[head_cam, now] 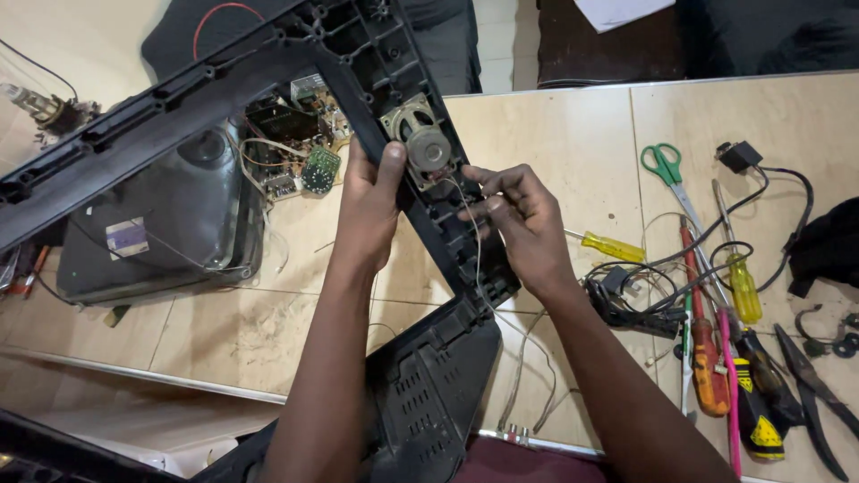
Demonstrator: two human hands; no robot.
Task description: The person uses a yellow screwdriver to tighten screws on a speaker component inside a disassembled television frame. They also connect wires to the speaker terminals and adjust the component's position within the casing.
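The black plastic frame [224, 80] is held up above the surface [555, 134], slanting from the far left down toward the person, with a small round speaker [422, 143] mounted on its inner rail. Taking the speaker as the landmark: the left hand [371, 201] wraps the rail just left of it, thumb pressed at the speaker's edge; the right hand [519, 215] sits just right and below, fingertips pinching the thin wires [474, 241] that run down from it.

The frame looks light but long and awkward — stiff along its ribs, likely to twist if held at one end, so a grip on the ribbed rail near the speaker seems soundest. The speaker's cone is probably fragile; its metal rim is the safer hold. The wires are soft and thin, easily torn at their joints.

Far left of the speaker lies the picture tube [161, 224] with a circuit board [295, 143] — well right, scissors [667, 170] and screwdrivers [716, 358].
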